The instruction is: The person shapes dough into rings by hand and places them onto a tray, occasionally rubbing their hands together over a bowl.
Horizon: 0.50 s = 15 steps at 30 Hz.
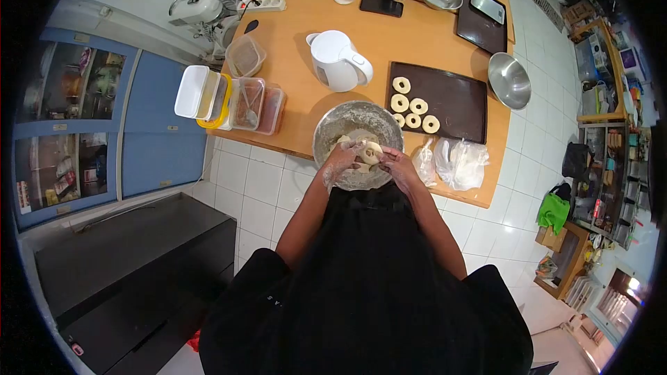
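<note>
A metal mixing bowl, its inside coated with flour, stands at the table's front edge, close to my body. Over it, a pale dough ring is held between my two hands. My left hand, dusted with flour, grips the ring's left side with its fingers. On the right side, my right hand pinches the ring's edge. More pale dough lies in the bowl below, partly hidden by my hands. To the right, a dark baking tray carries several dough rings on its left part.
A white electric kettle stands behind the bowl. Stacked plastic containers sit at the table's left edge. Plastic bags lie right of the bowl, near the front edge. A steel bowl is beside the tray's far right corner.
</note>
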Each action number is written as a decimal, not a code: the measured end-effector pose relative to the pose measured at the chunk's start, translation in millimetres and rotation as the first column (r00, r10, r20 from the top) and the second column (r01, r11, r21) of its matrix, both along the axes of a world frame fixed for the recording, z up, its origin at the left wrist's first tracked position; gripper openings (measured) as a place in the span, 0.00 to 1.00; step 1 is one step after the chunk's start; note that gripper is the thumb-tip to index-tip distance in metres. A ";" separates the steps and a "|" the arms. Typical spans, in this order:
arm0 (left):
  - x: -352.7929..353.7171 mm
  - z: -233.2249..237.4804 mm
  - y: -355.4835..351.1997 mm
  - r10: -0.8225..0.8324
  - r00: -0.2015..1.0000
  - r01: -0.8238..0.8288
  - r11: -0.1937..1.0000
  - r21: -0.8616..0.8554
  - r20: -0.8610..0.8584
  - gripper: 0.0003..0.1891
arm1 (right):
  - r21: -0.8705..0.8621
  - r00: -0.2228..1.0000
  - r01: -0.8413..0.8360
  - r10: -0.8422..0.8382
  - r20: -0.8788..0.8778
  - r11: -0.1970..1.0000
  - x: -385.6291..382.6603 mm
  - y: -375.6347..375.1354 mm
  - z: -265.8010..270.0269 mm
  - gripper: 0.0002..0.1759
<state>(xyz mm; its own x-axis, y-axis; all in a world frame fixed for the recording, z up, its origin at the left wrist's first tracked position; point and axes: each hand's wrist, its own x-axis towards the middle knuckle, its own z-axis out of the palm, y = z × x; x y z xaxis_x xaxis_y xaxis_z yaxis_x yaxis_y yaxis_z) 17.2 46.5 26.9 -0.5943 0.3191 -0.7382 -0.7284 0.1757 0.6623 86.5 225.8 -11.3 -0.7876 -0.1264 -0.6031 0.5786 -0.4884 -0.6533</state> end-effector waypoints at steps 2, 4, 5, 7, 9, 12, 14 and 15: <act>-1.6 -2.9 -2.2 0.008 1.000 -0.009 1.000 0.017 0.013 0.17 | -0.022 1.000 0.019 -0.018 0.025 1.000 -1.4 -1.2 4.3 0.17; -1.8 -12.8 -4.3 -0.014 1.000 0.014 0.999 0.037 0.000 0.20 | 0.073 1.000 -0.013 0.011 0.016 0.997 -3.3 -3.6 1.7 0.16; -1.9 -17.6 -5.2 -0.025 1.000 0.025 0.999 0.047 -0.007 0.21 | 0.120 1.000 -0.029 0.027 0.013 0.992 -4.2 -4.2 0.6 0.16; -2.6 -23.5 -7.1 -0.087 0.994 0.092 0.993 0.074 -0.062 0.19 | 0.120 0.999 -0.040 0.043 -0.018 0.992 -6.0 -4.6 3.9 0.16; -4.1 -19.6 -6.0 -0.147 0.984 0.156 0.984 0.085 -0.103 0.19 | 0.128 0.998 -0.048 0.052 -0.033 0.991 -7.8 -3.8 3.4 0.16; -6.1 -7.8 -3.9 -0.203 0.969 0.214 0.975 0.067 -0.142 0.20 | 0.154 0.998 -0.047 0.052 -0.032 0.987 -10.6 -4.5 3.0 0.17; -6.1 -12.2 -3.4 -0.201 0.965 0.211 0.977 0.042 -0.170 0.20 | 0.177 0.999 -0.037 0.043 -0.031 0.984 -13.3 -5.4 11.9 0.16; -5.9 -12.3 -3.3 -0.198 0.965 0.208 0.977 0.042 -0.173 0.20 | 0.174 0.998 -0.037 0.044 -0.034 0.984 -13.8 -5.3 12.4 0.16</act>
